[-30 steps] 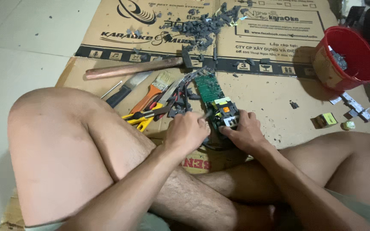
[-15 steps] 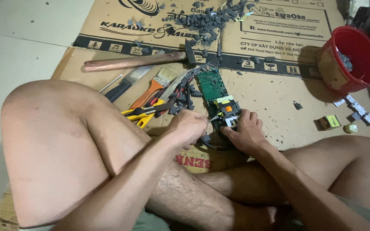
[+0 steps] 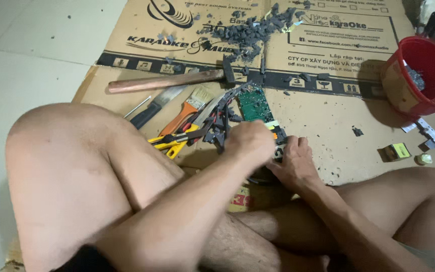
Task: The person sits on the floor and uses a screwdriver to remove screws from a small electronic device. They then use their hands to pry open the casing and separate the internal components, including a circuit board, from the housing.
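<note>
The left hand (image 3: 250, 143) is curled into a fist over the near end of the green circuit board (image 3: 255, 103), gripping something there, though what the fingers hold is hidden. The right hand (image 3: 293, 163), at its four o'clock, closes on the board's near right edge to pin it. The board lies on the flattened cardboard (image 3: 318, 116), between the person's knees. It looks light, stiff and brittle, best held by its edges, clear of the soldered parts. At nine o'clock lie yellow-handled pliers (image 3: 174, 143) and an orange-handled brush (image 3: 185, 113); at eleven, a hammer (image 3: 169, 80); at twelve, grey broken bits (image 3: 250, 32); at two, a red bucket (image 3: 416, 75).
</note>
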